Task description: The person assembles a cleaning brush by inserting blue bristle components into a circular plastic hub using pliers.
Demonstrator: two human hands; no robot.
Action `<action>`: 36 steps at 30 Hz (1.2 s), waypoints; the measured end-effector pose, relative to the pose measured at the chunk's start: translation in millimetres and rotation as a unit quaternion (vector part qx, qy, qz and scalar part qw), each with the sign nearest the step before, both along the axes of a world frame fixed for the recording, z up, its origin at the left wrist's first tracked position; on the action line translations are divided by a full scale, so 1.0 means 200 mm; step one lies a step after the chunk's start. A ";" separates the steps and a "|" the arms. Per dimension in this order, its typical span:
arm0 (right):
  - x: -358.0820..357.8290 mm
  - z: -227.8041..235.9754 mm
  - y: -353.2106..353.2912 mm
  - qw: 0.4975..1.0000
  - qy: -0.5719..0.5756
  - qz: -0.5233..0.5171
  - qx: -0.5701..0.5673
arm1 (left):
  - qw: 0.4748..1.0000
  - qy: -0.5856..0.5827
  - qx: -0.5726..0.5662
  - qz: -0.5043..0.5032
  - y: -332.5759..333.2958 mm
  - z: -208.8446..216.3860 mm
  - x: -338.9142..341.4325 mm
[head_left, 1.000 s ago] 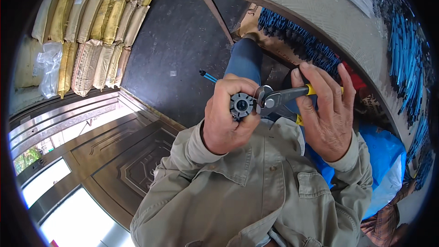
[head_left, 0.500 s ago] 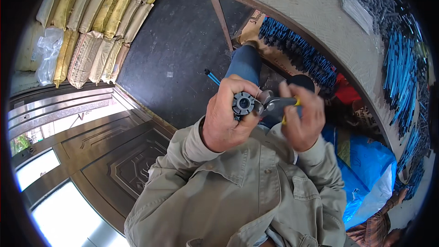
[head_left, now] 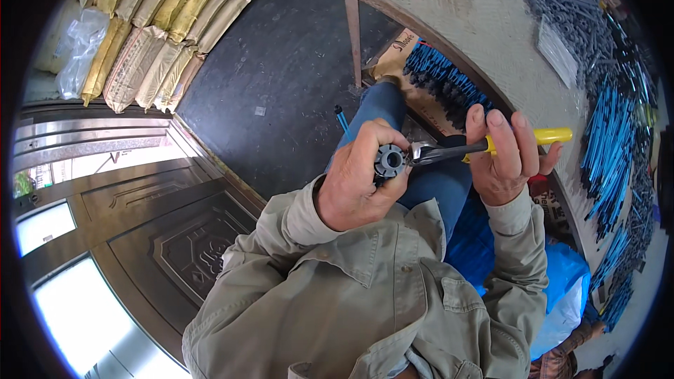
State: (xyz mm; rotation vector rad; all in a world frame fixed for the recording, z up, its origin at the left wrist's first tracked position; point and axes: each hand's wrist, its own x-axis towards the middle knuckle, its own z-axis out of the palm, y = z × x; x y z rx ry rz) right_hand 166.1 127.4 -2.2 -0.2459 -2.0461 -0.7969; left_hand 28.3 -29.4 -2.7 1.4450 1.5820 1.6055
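My left hand is closed around a grey round slotted fitting, its ring of notches and central hole turned up toward me. Blue rods with black tips stick out beyond that hand; whether they join the fitting is hidden. Yellow-handled pliers lie in my right hand, their metal jaws against the fitting's right side. The fingers of that hand are raised and loosely bent about the handles. What sits between the jaws is too small to make out.
A worktable curves along the right, bearing grey plastic pieces and blue rods. More blue rods lie in a cardboard box below. Stacked sacks, a brown door and a blue bag surround me. Another person's plaid sleeve shows lower right.
My right hand has moved right and its fingers have loosened, with the pliers' handles swung out to the right. My left hand and the fitting have shifted slightly right.
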 end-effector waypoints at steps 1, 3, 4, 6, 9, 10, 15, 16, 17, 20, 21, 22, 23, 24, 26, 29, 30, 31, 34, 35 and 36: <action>0.00 -0.01 0.00 1.000 -0.001 -0.011 -0.002 | 1.000 0.009 -0.011 0.001 0.00 0.01 0.00; 0.00 -0.03 0.00 1.000 -0.001 -0.020 -0.005 | 1.000 0.019 -0.022 0.004 0.00 0.01 -0.01; -0.01 -0.03 0.00 0.999 -0.002 0.008 -0.032 | 1.000 0.018 -0.019 0.004 0.00 0.01 -0.01; 0.00 -0.01 -0.01 0.994 -0.007 0.060 -0.089 | 1.000 0.014 -0.014 0.002 0.00 0.00 -0.01; 0.06 0.09 0.01 0.979 -0.129 0.099 -0.126 | 1.000 0.021 -0.009 0.002 -0.01 0.00 -0.02; 0.08 0.14 0.02 0.965 -0.188 0.116 -0.144 | 1.000 0.026 -0.007 -0.001 0.00 0.01 -0.02; 0.13 0.33 0.03 0.862 -0.313 0.177 -0.357 | 0.998 -0.039 -0.040 -0.019 -0.02 0.04 -0.01; 0.14 0.36 0.07 0.787 -0.382 0.205 -0.440 | 0.998 -0.018 -0.034 -0.043 -0.01 0.03 -0.02; 0.16 0.38 0.11 0.697 -0.444 0.228 -0.515 | 0.997 0.001 -0.027 -0.066 -0.01 0.03 -0.03; 0.19 0.31 0.17 0.439 -0.495 0.262 -0.702 | 0.992 0.003 -0.029 -0.126 0.00 0.04 -0.04; 0.20 0.26 0.18 0.269 -0.476 0.270 -0.793 | 0.987 -0.010 -0.037 -0.156 0.00 0.05 -0.04; 0.21 0.21 0.18 0.088 -0.440 0.271 -0.851 | 0.982 -0.023 -0.044 -0.180 0.00 0.05 -0.04; 0.22 0.18 0.17 0.086 -0.443 0.266 -0.852 | 0.983 -0.027 -0.042 -0.179 0.01 0.05 -0.05; 0.23 0.15 0.15 0.069 -0.423 0.288 -0.856 | 0.977 -0.020 -0.021 -0.209 0.02 0.04 -0.06; 0.26 0.12 0.11 0.032 -0.383 0.331 -0.862 | 0.964 -0.006 0.020 -0.266 0.03 0.02 -0.08; 0.26 0.12 0.11 0.039 -0.383 0.314 -0.868 | 0.941 -0.114 0.033 -0.317 0.04 -0.02 -0.14; 0.25 0.13 0.12 0.045 -0.380 0.308 -0.871 | 0.924 -0.163 0.039 -0.344 0.05 -0.03 -0.16; 0.25 0.13 0.12 0.047 -0.381 0.308 -0.870 | 0.924 -0.162 0.040 -0.345 0.05 -0.03 -0.17; 0.22 0.16 0.14 0.059 -0.394 0.278 -0.874 | 0.909 -0.188 0.014 -0.371 0.07 -0.04 -0.20; 0.21 0.17 0.14 0.061 -0.392 0.280 -0.874 | 0.909 -0.186 0.013 -0.373 0.07 -0.04 -0.21; 0.20 0.18 0.15 0.062 -0.399 0.274 -0.873 | 0.910 -0.182 0.018 -0.373 0.07 -0.05 -0.21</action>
